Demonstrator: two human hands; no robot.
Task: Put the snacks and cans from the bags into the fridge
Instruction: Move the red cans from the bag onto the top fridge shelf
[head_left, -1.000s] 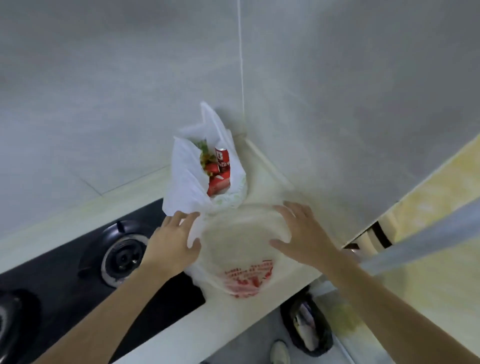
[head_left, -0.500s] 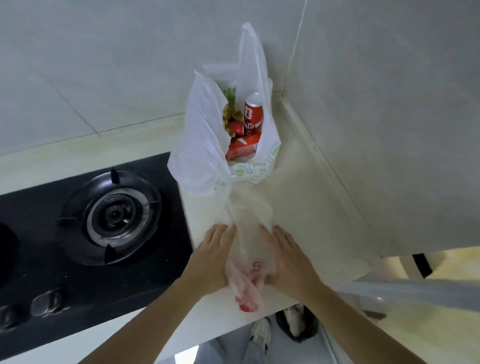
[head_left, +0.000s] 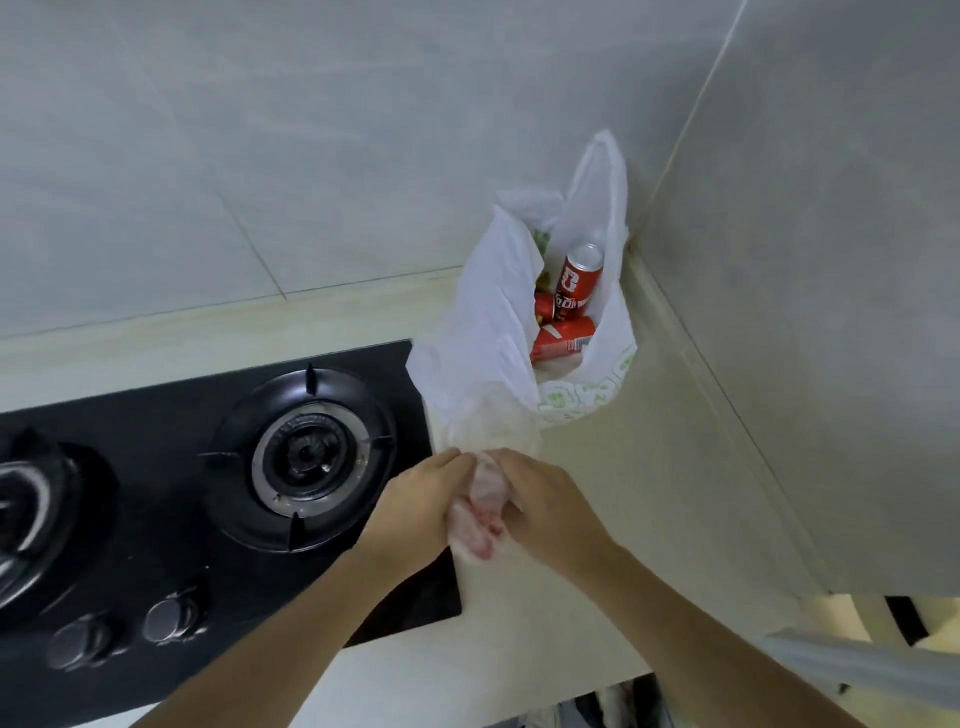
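Observation:
A white plastic bag stands open in the corner of the cream counter. Inside it one red can stands upright, another red can lies on its side, and a bit of snack packaging shows behind them. In front of it, an empty translucent bag with red print is bunched into a narrow wad. My left hand and my right hand press and grip this wad from both sides, just above the counter's front part.
A black gas hob with a round burner and two knobs lies left of my hands. Grey tiled walls meet at the corner behind the white bag. A dark pot edge shows far left. The counter's front edge runs below my arms.
The empty printed bag, spread wide a second ago, has been squeezed together into a tight wad as my two hands closed in on it. The view has shifted right and down.

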